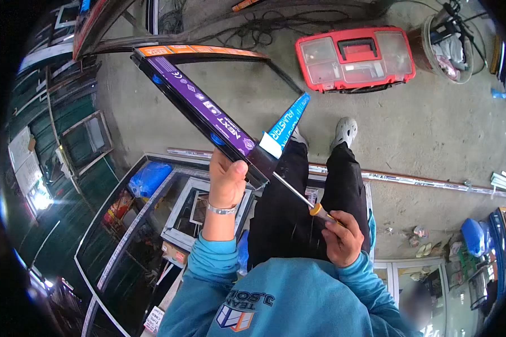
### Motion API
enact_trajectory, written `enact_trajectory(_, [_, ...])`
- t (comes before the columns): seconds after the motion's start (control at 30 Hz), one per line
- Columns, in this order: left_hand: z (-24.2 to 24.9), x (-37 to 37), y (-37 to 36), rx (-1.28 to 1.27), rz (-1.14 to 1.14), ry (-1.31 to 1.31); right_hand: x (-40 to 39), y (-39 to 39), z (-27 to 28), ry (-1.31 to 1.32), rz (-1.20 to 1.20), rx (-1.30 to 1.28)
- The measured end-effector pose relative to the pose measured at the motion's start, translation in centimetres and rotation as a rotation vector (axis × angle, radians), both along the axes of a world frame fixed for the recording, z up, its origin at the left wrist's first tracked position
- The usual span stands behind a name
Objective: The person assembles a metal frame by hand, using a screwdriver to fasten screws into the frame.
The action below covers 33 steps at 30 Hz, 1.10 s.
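My left hand (pixel 227 182) grips the lower corner of a black window frame (pixel 199 106), thumb on top. A purple label strip runs along the near bar, an orange strip (pixel 202 50) along the far one, and blue tape (pixel 289 121) along the right one. The frame is held up at a slant over my lap. My right hand (pixel 343 238) is closed around the yellow handle of a screwdriver (pixel 319 212). Its metal shaft points up and left, with the tip right at the frame's corner by a white patch (pixel 271 145).
A red toolbox (pixel 357 87) with clear lid panels sits on the concrete floor ahead. Beside it stands a clear bucket (pixel 464 73) of odds and ends. Long wrapped profiles (pixel 416 178) lie across the floor. More window frames (pixel 177 213) are at my left, near a blue bag (pixel 150 178).
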<state>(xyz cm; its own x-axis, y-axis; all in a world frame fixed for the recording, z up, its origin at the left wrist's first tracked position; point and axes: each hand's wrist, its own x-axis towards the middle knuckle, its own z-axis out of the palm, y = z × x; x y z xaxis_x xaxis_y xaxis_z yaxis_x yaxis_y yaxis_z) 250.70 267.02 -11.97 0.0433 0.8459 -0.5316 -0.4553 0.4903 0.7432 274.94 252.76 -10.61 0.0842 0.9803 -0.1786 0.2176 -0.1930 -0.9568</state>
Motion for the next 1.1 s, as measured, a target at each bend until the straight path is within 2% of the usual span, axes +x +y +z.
enact_trajectory(0.13, [-0.1,-0.2,0.0,0.003,-0.005,-0.002,0.6,0.9,0.5,-0.007,0.047,-0.014])
enact_trajectory(0.23, [0.0,0.0,0.2,-0.003,-0.019,-0.023,1.3,0.7,0.5,0.061,0.097,-0.13])
enact_trajectory(0.3, [0.1,0.1,0.3,0.017,-0.018,-0.009,1.8,-0.1,-0.1,1.144,-0.378,-0.847])
enact_trajectory(0.33, [0.2,0.1,0.3,0.018,-0.016,-0.009,1.7,0.0,-0.2,1.226,-0.376,-0.771])
enact_trajectory(0.37, [0.3,0.2,0.4,0.023,-0.031,-0.016,1.5,-0.5,-0.5,1.225,-0.375,-0.769])
enact_trajectory(0.47, [0.4,0.2,0.8,0.02,-0.027,-0.018,0.9,-1.3,-0.3,0.794,-0.273,-0.474])
enact_trajectory(0.5, [0.4,0.4,0.6,0.008,-0.015,-0.014,1.4,-1.3,-0.3,0.792,-0.275,-0.472])
enact_trajectory(0.57, [0.6,0.4,0.6,-0.008,-0.014,-0.021,2.5,0.6,0.7,1.304,-0.538,-1.086])
enact_trajectory(0.63, [0.6,0.5,0.6,-0.012,-0.015,-0.024,1.5,0.4,0.4,1.29,-0.505,-1.066])
enact_trajectory(0.7, [0.5,0.3,0.7,0.015,-0.018,-0.025,0.0,-2.6,-2.6,0.587,-0.125,-0.246])
enact_trajectory(0.73, [0.6,0.3,0.5,0.004,0.001,-0.027,1.0,-2.3,-1.9,0.331,0.037,-0.247])
enact_trajectory(0.77, [0.4,0.3,0.4,0.004,-0.004,-0.031,1.5,-1.8,-1.0,0.328,0.032,-0.246])
enact_trajectory(0.83, [0.2,0.2,0.5,0.011,-0.038,-0.043,2.0,-0.5,0.7,1.296,-0.467,-0.99])
enact_trajectory(0.9, [0.3,0.4,0.5,0.011,-0.032,-0.023,1.3,-0.3,0.7,1.355,-0.494,-1.0])
enact_trajectory(0.97, [-0.3,-0.2,0.3,0.07,-0.06,0.052,-0.3,-1.6,-0.1,0.979,-0.469,-0.522])
enact_trajectory(1.0, [-0.5,-0.2,0.0,0.088,-0.045,0.058,-0.1,-2.1,-0.2,0.792,-0.371,-0.504])
enact_trajectory(1.03, [-0.4,-0.1,0.1,0.087,-0.048,0.056,0.0,-2.2,0.0,0.79,-0.374,-0.504])
enact_trajectory(1.1, [0.1,0.4,0.3,0.053,-0.052,0.074,0.4,-2.4,0.4,0.605,-0.263,-0.536])
